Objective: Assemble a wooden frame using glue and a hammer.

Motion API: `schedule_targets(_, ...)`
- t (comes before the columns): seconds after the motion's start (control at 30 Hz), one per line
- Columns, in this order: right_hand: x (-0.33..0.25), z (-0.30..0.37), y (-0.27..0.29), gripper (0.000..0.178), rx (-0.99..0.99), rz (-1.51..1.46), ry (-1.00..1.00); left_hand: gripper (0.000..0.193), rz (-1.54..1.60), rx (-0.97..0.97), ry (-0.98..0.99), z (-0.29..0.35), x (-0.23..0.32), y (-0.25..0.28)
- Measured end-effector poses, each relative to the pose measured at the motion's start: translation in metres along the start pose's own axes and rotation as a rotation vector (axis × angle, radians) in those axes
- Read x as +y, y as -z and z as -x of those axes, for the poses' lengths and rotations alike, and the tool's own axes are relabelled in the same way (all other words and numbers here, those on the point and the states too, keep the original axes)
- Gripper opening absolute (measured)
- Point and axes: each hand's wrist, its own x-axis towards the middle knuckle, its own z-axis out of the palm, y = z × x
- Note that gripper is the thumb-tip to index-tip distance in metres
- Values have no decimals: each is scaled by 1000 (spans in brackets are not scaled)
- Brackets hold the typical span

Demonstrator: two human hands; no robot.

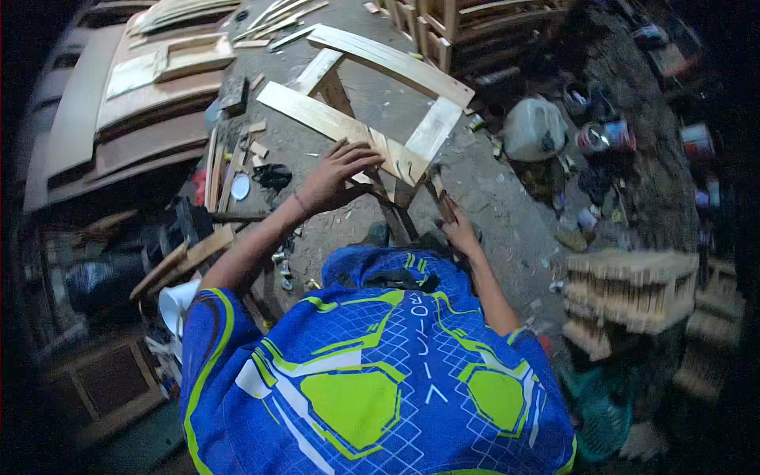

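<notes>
A pale wooden frame (431, 127) of several flat planks lies in front of me, raised on a dark support. My left hand (339, 172) is at the edge of its near plank, fingers stretched out and slightly apart over the wood. Close to the frame's near right corner, my right hand (459, 229) is closed around a wooden-handled tool (446, 204). The tool's far end is dark and blurred, so its kind is unclear. Dark curved marks show on the plank near that corner.
Stacked boards and panels (150, 119) fill the left. Loose wood strips (277, 20) lie at the back. To the right stand a whitish plastic jug (536, 129), several cans (606, 137) and a pile of wood pieces (629, 293). A white bucket (176, 305) is near my left arm.
</notes>
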Motion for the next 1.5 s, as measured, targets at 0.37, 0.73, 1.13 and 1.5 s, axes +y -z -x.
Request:
schedule_targets(0.37, -8, -67, 7, 43, 197, 2, 376, 21, 299, 15, -195, -135, 10, -38)
schedule_targets(0.73, 11, -54, -18, 41, 428, 114, 265, 16, 351, 63, -90, -129, 17, -59)
schedule_targets(1.13, -21, -22, -9, 54, 332, 349, 189, 84, 29, 81, -179, -137, 35, -44)
schedule_targets(1.5, -71, -2, -20, 43, 473, 382, 258, 58, -80, -251, -131, -142, 41, -24)
